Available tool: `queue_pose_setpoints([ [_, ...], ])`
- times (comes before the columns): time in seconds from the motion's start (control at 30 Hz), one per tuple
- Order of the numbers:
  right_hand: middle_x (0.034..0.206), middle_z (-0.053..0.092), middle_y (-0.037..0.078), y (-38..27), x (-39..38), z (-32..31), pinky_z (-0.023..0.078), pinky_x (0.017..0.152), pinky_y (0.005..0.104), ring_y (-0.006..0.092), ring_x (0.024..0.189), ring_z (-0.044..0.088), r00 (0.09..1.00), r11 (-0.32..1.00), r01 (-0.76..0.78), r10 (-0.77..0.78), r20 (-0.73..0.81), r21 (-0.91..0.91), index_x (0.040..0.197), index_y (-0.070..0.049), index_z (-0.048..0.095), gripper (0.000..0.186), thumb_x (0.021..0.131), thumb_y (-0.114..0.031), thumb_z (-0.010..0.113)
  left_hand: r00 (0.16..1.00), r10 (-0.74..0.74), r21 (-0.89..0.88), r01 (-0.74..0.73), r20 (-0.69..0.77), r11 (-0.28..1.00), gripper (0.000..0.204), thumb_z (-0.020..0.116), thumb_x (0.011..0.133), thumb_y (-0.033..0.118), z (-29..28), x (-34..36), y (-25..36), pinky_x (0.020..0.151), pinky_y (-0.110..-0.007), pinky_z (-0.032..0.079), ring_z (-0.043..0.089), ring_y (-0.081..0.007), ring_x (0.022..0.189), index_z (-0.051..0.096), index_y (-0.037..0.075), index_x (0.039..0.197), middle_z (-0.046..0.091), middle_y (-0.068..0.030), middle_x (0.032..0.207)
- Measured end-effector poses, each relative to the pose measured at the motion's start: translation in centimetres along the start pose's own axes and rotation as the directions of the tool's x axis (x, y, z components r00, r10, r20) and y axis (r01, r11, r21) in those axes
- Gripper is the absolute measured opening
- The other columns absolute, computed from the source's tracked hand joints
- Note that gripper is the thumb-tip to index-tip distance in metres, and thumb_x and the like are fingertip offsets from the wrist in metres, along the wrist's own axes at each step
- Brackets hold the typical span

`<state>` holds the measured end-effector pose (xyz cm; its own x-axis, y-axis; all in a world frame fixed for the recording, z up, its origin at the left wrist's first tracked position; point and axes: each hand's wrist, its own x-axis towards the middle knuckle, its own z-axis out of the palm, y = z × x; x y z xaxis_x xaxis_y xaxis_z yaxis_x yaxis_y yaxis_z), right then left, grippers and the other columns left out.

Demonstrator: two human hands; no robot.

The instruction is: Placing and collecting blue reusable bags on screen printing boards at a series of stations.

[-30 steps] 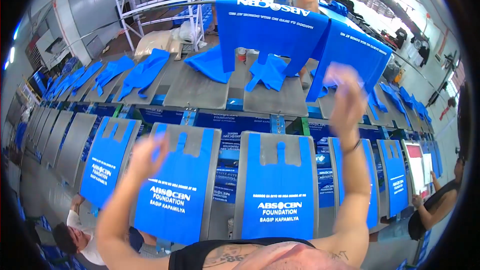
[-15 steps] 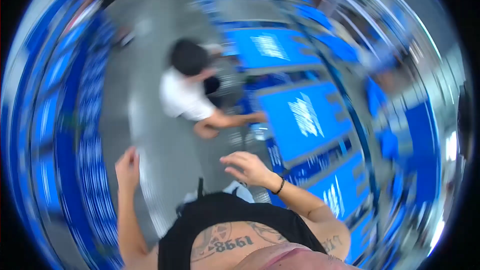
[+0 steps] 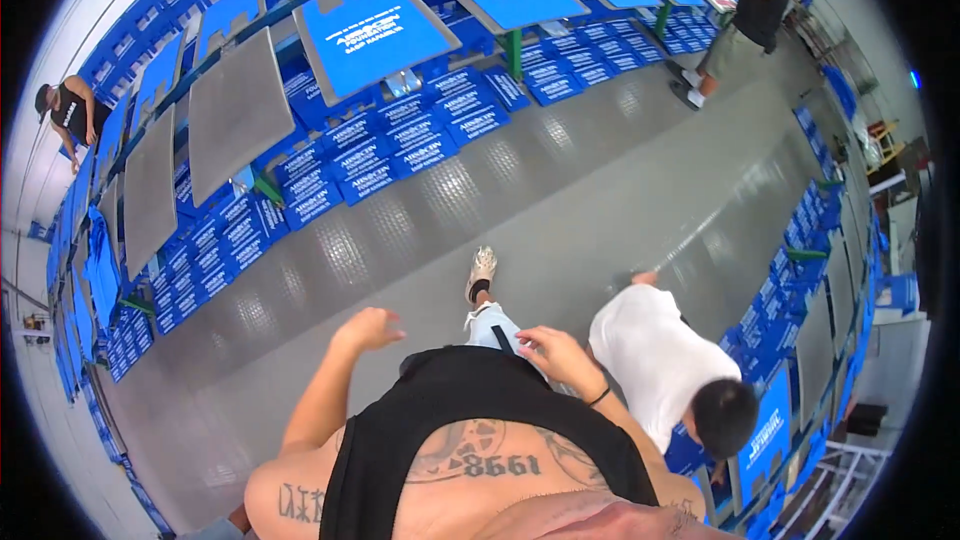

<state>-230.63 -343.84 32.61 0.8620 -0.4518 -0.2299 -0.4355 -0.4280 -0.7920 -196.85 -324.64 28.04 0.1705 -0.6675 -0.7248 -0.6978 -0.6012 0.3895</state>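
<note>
My left hand (image 3: 368,328) hangs in the air in front of my left side, fingers loosely bent and a little apart, with nothing in it. Close to my waist, my right hand (image 3: 558,354) has its fingers parted and holds nothing; a dark band is round that wrist. The right fingertips are beside a black strap (image 3: 502,339) over my light blue jeans (image 3: 490,325); whether they touch it I cannot tell. One beige clog (image 3: 482,274) shows ahead on the floor.
Ahead runs a long table with grey boards (image 3: 240,120) and blue printed cloth panels (image 3: 370,32); stacks of blue printed pieces (image 3: 395,130) lie beneath. A person in white (image 3: 650,360) bends close on my right, beside another table row. Others stand far left (image 3: 75,115) and far right (image 3: 755,0).
My view has swung left, so a table row now crosses ahead and the person in white is at my right. Both hands are nearer my waist, and the blur has gone.
</note>
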Motion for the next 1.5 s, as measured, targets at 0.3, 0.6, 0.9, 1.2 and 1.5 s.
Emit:
queue_pose_setpoints([
  [0.3,0.097,0.066,0.011,-2.1,25.6,-9.8,0.051,0.077,0.0391,0.0295,0.088,0.064,0.987,0.980,0.132,-0.143,-0.067,-0.151,0.110,-0.009,0.063,0.025,0.089,-0.023,0.062,0.670,0.436,0.223,-0.384,-0.601,0.896,0.031,0.068,0.083,0.031,-29.1,18.8,9.6,0.078,-0.045,0.051,0.065,-0.0331,0.091,0.064,0.009,0.104,0.068,-0.0137,0.093],
  [0.6,0.100,0.065,0.010,-10.4,44.0,-8.2,0.050,0.081,0.0417,0.0310,0.094,0.062,0.972,0.984,0.046,-0.085,-0.220,-0.174,0.110,-0.010,0.062,0.025,0.088,-0.024,0.063,0.741,0.569,0.686,-0.206,-0.357,0.697,0.061,0.074,0.080,0.035,-45.7,42.0,7.1,0.077,-0.046,0.054,0.064,-0.0347,0.097,0.045,0.012,0.129,0.063,-0.0129,0.108],
  [0.9,0.115,0.064,0.016,-17.0,58.5,-4.3,0.052,0.082,0.0435,0.0329,0.095,0.065,0.965,0.977,-0.104,0.144,-0.218,0.184,0.148,-0.024,0.032,0.065,0.090,-0.028,0.062,0.552,0.832,0.292,-0.807,0.062,0.514,0.049,0.057,0.078,0.005,-58.6,42.6,7.8,0.087,-0.047,0.050,0.062,-0.0395,0.100,0.059,0.017,0.125,0.066,-0.0169,0.109],
  [1.2,0.065,0.065,0.018,-15.5,71.4,8.0,0.051,0.060,0.0440,0.0355,0.065,0.065,0.905,0.994,0.018,0.032,-0.424,0.112,0.067,-0.002,0.069,0.021,0.071,-0.023,0.065,0.584,0.811,0.217,-0.798,0.045,0.563,0.017,0.060,0.081,0.001,-63.2,46.0,1.6,0.061,-0.028,0.047,0.058,-0.0131,0.063,0.071,-0.001,0.094,0.064,-0.0081,0.070],
  [1.5,0.087,0.064,0.017,-21.4,49.6,-2.2,0.049,0.069,0.0456,0.0362,0.081,0.064,0.595,0.951,0.068,0.203,-0.778,0.301,0.114,-0.006,0.053,0.037,0.078,-0.009,0.062,0.297,0.955,0.290,-0.914,0.002,0.283,0.016,0.057,0.085,0.002,-60.7,33.0,21.1,0.045,-0.025,0.040,0.053,-0.0080,0.051,0.071,0.000,0.092,0.058,-0.0033,0.062],
])
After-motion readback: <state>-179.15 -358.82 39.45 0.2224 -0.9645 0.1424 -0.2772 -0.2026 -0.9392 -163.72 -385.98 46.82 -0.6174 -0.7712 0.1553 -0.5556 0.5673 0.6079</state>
